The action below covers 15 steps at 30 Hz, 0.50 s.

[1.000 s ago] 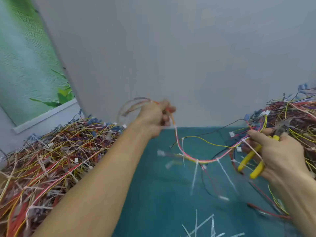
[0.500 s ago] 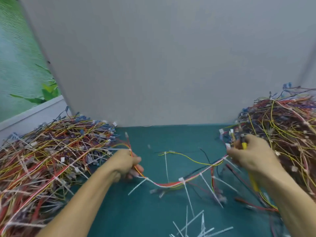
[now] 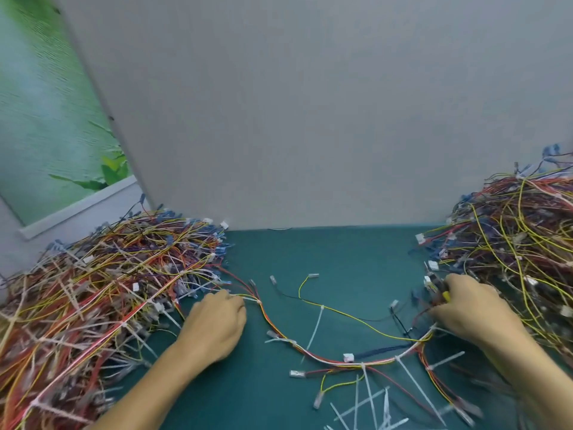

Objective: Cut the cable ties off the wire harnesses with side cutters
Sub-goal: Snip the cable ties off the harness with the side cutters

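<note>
Between the left heap [image 3: 93, 305] and the right heap [image 3: 521, 243], on the teal bench [image 3: 341, 259], one harness [image 3: 328, 360] lies stretched with its long axis running from 9 o'clock to 3 o'clock, its middle sagging toward 6 o'clock. At the 9 o'clock end sits the left hand [image 3: 214, 324], knuckles up and fingers curled, its grip pinching the red and yellow wires where they fan out. At the 3 o'clock end the right hand [image 3: 465, 308] has its grip closed round the cutters [image 3: 445, 295]. Only a bit of yellow handle shows, aimed roughly at 12 o'clock, and the nose is too blurred to read. The harness's right end runs in under that hand. White ties [image 3: 410, 378] stick out from the bundle, tails mostly toward 6 o'clock. Loose ties [image 3: 386, 405] lie scattered at 6 o'clock. A grey wall [image 3: 310, 119] stands at 12 o'clock.
</note>
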### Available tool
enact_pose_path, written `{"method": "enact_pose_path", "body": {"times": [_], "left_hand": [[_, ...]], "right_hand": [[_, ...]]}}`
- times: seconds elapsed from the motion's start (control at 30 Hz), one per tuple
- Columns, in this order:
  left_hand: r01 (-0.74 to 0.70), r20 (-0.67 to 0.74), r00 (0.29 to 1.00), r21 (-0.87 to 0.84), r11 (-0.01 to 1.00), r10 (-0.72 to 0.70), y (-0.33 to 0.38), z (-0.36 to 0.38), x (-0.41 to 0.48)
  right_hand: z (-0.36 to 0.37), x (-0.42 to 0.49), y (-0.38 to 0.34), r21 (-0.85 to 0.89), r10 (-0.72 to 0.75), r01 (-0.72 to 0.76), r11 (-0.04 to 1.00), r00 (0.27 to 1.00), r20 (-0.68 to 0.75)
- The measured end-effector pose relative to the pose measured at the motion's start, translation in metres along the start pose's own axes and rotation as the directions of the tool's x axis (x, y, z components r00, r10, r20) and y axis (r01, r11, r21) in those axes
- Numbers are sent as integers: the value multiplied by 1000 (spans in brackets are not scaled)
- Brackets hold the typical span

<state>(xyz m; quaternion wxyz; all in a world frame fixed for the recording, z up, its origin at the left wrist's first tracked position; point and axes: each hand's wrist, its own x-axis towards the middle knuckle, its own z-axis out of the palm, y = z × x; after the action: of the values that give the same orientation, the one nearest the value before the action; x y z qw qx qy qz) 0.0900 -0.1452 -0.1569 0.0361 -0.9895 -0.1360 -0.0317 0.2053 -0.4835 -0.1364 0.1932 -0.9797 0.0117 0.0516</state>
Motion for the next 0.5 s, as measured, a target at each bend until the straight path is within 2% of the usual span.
{"method": "enact_pose_path", "body": {"times": [0.13,0.23,0.33,0.43,0.47,0.5], "left_hand": [[-156,-95,983,32,987,159,-53,7,-12],[-256,-208,934,181,950,291,-90,3,-24],[-288,-169,929,227,930,329,-105,4,-33],[-214,-149,966,3,977,212,-90,3,-31],[-157,-158,978,-142,977,134,-79,1,-29],[-101,-134,989,-350,931,57,-64,-3,-26]], "right_hand": [[-1,3,7,-7,37,-37,999,999,-18],[1,5,10,-22,41,-41,999,999,-22],[4,8,11,-41,34,-35,999,999,-23],[4,10,12,-32,38,-38,999,999,-19],[5,11,12,-30,39,-40,999,999,-19],[5,12,12,-29,39,-40,999,999,-20]]}}
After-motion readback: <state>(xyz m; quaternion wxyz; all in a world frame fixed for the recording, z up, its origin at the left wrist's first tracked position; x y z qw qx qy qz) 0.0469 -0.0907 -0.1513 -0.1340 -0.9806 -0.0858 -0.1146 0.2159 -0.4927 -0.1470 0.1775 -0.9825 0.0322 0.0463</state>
